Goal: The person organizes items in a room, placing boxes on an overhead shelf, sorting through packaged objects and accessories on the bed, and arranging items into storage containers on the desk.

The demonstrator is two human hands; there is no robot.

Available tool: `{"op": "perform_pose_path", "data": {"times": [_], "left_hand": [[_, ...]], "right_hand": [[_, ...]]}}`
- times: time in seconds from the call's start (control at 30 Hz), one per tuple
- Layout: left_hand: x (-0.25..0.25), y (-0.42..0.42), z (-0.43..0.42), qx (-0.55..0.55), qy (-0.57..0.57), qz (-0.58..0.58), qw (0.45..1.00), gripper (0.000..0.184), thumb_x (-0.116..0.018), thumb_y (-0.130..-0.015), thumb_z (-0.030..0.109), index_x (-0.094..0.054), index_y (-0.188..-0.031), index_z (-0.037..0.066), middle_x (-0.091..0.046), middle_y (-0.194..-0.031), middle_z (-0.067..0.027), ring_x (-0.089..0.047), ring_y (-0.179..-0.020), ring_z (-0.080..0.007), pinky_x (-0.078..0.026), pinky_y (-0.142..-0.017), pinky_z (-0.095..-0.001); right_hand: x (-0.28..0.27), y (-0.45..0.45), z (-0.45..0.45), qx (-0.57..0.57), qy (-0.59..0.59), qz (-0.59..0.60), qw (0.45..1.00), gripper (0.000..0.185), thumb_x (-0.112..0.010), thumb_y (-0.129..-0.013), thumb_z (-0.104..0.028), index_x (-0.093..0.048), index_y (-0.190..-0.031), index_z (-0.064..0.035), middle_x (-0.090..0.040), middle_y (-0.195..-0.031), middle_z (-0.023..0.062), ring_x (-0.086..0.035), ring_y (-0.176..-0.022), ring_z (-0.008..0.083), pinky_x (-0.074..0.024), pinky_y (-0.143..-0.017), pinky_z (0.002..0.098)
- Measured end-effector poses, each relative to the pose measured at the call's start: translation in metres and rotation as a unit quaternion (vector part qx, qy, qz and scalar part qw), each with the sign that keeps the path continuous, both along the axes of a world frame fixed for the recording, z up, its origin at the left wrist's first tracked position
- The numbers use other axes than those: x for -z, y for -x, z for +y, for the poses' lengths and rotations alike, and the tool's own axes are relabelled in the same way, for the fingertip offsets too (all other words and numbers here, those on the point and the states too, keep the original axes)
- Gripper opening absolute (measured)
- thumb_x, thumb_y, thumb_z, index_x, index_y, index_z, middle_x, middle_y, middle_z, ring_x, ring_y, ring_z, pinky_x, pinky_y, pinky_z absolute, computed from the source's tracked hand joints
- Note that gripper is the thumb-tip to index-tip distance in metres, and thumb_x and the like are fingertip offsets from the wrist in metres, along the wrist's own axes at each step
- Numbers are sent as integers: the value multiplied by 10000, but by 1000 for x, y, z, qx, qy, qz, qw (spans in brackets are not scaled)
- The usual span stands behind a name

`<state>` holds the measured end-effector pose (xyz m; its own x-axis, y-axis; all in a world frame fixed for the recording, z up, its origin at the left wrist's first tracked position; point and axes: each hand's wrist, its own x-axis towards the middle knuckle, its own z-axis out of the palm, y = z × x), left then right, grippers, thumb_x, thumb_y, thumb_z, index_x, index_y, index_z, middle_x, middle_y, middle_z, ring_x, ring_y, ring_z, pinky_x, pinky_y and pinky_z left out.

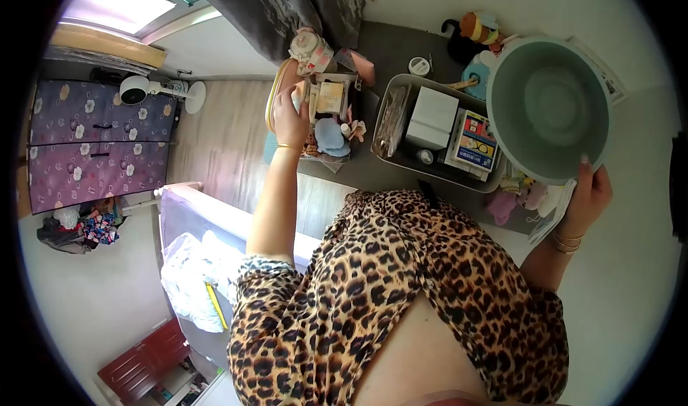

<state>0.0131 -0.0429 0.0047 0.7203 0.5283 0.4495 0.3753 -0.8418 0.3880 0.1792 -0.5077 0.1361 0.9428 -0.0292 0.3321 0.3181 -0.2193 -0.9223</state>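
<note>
My right hand (591, 194) grips the near rim of a grey-green plastic basin (552, 105), thumb over the inside. The basin is tilted, its hollow facing me. A white flat piece (553, 216), perhaps a card or booklet, shows beside that hand; whether I hold it too is unclear. On the other side, my left hand (292, 119) reaches with bent fingers to the left edge of a container (344, 80) full of small items. Its fingertips are closed around something pale that I cannot make out. Inside that container are a beige box (330, 96) and a light-blue piece (331, 137).
A grey bin (378, 148) between my hands holds a white box (432, 116), a blue-and-yellow box (476, 141) and plastic packets. Soft toys (479, 27) and a round white-lidded tub (419, 66) lie behind. A jar (309, 51) stands by the curtain.
</note>
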Motion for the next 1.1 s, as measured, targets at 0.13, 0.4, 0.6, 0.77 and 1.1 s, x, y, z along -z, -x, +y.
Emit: {"op": "perform_pose_path", "data": {"times": [0.13, 0.4, 0.6, 0.77, 1.1], "left_hand": [[49, -4, 3, -14, 16, 112, 993, 514, -479, -870, 333, -345, -1337, 164, -282, -1384, -205, -272, -1261, -399, -246, -1005, -508], [50, -23, 5, -42, 13, 202, 978, 576, -393, -899, 412, -246, -1399, 168, -147, -1468, -152, -110, -1342, -389, -114, -1025, -601], [-92, -69, -113, 223, 521, -138, 812, 615, -526, -873, 261, -243, -1380, 59, -313, -1367, -179, -445, -1155, -281, -437, -873, -373], [-140, -86, -176, 257, 648, -14, 717, 583, -560, -832, 149, -287, -1339, 58, -428, -1255, -140, -558, -994, -211, -524, -737, -309], [-165, -107, -102, 194, 786, -121, 574, 289, -430, -824, 30, -442, -1055, -143, -552, -1044, -223, -594, -944, -321, -544, -824, -322]], "right_hand": [[0, 2, 1, -3, -8, 4, 1000, 139, -599, -825, -74, -607, -847, 63, -471, -637, -60, -346, -587, 20, -273, -524, 165], [-1, 1, 7, -63, 12, -18, 998, 168, -622, -812, -97, -593, -831, 68, -511, -653, -45, -390, -594, 27, -318, -523, 181], [-6, -11, 26, -126, -35, -24, 991, 158, -622, -808, -96, -584, -802, 58, -542, -657, -34, -419, -603, 29, -347, -525, 184], [-11, -12, 48, -185, -35, -77, 979, 135, -620, -799, -84, -586, -788, 46, -522, -604, -22, -401, -562, 32, -334, -495, 190], [-12, -23, 45, -92, -197, 14, 976, 378, -411, -947, -288, -519, -696, -26, -554, -618, 71, -432, -411, 97, -356, -421, 230]]}}
